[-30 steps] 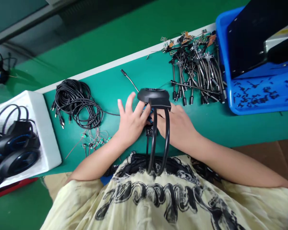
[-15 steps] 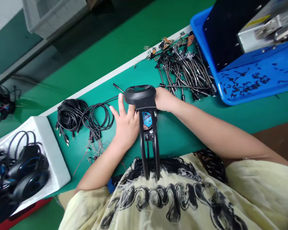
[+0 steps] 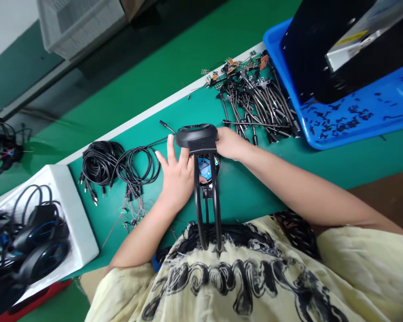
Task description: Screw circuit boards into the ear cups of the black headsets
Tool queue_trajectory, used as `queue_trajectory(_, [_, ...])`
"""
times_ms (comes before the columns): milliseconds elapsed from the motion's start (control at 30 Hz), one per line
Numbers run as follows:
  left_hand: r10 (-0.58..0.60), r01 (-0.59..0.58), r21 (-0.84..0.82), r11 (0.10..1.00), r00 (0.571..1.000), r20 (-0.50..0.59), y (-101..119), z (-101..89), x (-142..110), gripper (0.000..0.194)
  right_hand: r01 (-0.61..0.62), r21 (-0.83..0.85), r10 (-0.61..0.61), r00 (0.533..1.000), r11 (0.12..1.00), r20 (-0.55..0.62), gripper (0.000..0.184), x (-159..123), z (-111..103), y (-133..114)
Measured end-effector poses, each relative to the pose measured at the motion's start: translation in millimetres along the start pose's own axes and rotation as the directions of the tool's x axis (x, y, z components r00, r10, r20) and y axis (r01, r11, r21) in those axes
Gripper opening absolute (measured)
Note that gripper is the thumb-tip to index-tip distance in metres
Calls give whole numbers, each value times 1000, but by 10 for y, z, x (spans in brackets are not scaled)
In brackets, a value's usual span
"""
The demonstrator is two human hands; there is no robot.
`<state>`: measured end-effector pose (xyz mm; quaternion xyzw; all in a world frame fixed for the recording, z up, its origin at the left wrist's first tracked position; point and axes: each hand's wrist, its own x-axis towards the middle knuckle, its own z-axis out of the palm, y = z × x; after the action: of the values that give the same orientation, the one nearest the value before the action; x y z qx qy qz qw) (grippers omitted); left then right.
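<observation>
A black headset (image 3: 199,139) stands on the bench in front of me, its headband (image 3: 217,203) pointing toward my chest. Below the upper ear cup, an opened cup shows a blue inside (image 3: 204,167) with thin wires and a bit of green. My left hand (image 3: 177,181) grips the headset from the left, thumb at the opened cup and the outer fingers spread. On the other side, my right hand (image 3: 231,144) is curled against the upper cup. Its fingertips, and whatever is in them, are hidden behind the cup. A coiled black cable (image 3: 139,165) lies left of my left hand.
More cables (image 3: 102,163) are bundled at left, beside a white foam box (image 3: 82,223) of headsets. Microphone booms (image 3: 255,103) with small boards are heaped at upper right. Beyond them, a blue tray (image 3: 317,141) holds small black parts and a black machine (image 3: 325,49).
The whole view has shifted slightly, so the headset and both hands appear a little lower. A bit of green now shows at the right of the opened cup. Both hands keep their places.
</observation>
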<state>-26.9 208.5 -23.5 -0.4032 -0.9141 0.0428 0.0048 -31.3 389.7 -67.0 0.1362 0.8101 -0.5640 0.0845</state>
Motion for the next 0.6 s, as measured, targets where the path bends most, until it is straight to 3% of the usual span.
queue_trajectory(233, [12, -13, -26, 1000, 999, -42, -2, 13, -19, 69, 38, 19, -38, 999, 999, -22, 19, -8, 70, 116])
queue_trajectory(600, [0, 0, -20, 1000, 1000, -6, -24, -9, -7, 81, 175, -300, -218, 969, 938, -118, 25, -201, 106, 69])
